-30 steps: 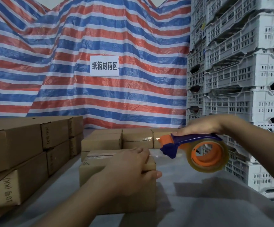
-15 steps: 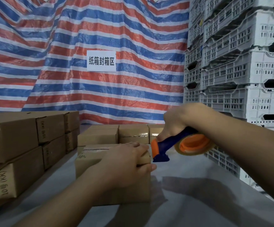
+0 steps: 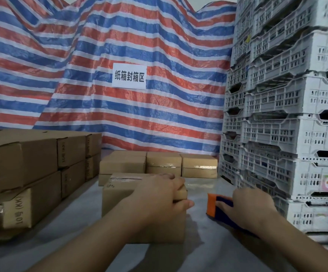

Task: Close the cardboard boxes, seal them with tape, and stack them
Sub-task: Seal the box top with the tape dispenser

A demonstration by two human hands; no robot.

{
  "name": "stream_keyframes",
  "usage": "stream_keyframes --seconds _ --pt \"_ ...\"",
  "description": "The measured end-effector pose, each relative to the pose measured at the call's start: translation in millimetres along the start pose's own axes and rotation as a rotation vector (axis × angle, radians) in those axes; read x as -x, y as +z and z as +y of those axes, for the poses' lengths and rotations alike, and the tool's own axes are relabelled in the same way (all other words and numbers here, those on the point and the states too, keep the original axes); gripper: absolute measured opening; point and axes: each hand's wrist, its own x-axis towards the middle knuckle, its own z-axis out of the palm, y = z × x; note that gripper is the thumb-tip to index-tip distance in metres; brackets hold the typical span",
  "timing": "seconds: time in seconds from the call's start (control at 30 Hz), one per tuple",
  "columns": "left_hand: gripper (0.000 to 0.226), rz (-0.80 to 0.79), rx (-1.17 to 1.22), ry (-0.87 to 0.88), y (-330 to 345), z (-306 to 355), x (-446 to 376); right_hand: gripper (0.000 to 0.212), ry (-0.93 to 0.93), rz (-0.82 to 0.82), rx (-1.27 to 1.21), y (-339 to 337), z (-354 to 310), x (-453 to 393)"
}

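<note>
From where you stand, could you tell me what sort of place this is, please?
Probably a warehouse packing area: sealed cardboard boxes stacked on the left, white plastic crates piled high on the right, and a striped tarp hung as a back wall with a paper sign.

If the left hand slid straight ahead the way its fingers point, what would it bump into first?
Probably the tan cardboard boxes in the back row; the left hand rests on the near brown box, fingers pointing away. Depth is uncertain.

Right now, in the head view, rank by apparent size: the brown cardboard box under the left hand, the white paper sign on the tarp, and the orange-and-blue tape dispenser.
1. Brown cardboard box, largest, though nearness to the camera inflates it.
2. White paper sign.
3. Orange-and-blue tape dispenser, smallest showing; the right hand covers much of it, so its rank against the sign is unsure.
</note>
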Motion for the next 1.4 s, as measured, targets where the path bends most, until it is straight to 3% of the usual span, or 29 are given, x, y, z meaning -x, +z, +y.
stream_keyframes --seconds 0.1,0.17,0.27,0.33,0.4,0.47,0.6,0.73,1.0,1.13,1.27,1.4 --pt "0.056 0.009 -0.061 0.069 -2.7 1.8 1.7 0.062 0.007 -0.094 -0.023 -0.5 -0.9 7.9" --pt "0.062 0.004 -0.017 0.031 -3.1 1.0 1.8 0.064 -0.012 -0.136 -0.018 -13.3 -2.3 9.3" --pt "0.066 -0.009 0.017 0.002 -2.9 2.6 1.3 0.076 -0.058 -0.026 -0.096 -44.6 -10.8 6.7" --pt "0.065 -0.002 0.009 0.0 -3.7 4.4 1.6 0.085 -0.146 0.063 -0.386 -65.8 -22.6 2.8" --pt "0.064 0.006 -0.003 -0.007 -4.8 5.4 1.7 0.074 -0.229 0.008 -0.857 -83.5 -42.2 2.9" --pt "0.062 0.008 -0.005 -0.003 -6.9 6.6 2.5 0.067 -0.246 -0.107 -1.179 -91.3 -64.9 6.8" --pt "0.056 0.076 0.033 0.028 -9.8 8.8 5.0 0.065 -0.062 -0.372 -1.427 -77.5 -104.8 14.4" --pt "0.061 0.107 -0.017 0.034 -7.1 8.6 3.7 0.061 0.071 -0.416 -1.643 -62.6 -115.9 18.2" --pt "0.078 0.107 0.001 0.036 -9.1 8.7 9.4 0.044 0.069 -0.373 -1.77 -42.1 -117.1 27.1" --pt "0.085 0.015 0.106 0.002 -15.5 7.1 10.6 0.046 0.074 -0.384 -1.79 -37.4 -119.3 30.6" --pt "0.099 -0.085 0.416 -0.079 -28.9 1.6 7.8 0.046 0.146 -0.384 -1.695 -40.6 -120.9 32.7" --pt "0.071 0.099 0.808 -0.136 -37.1 -10.5 12.5 0.048 0.239 -0.416 -1.602 -57.1 -118.7 35.0"
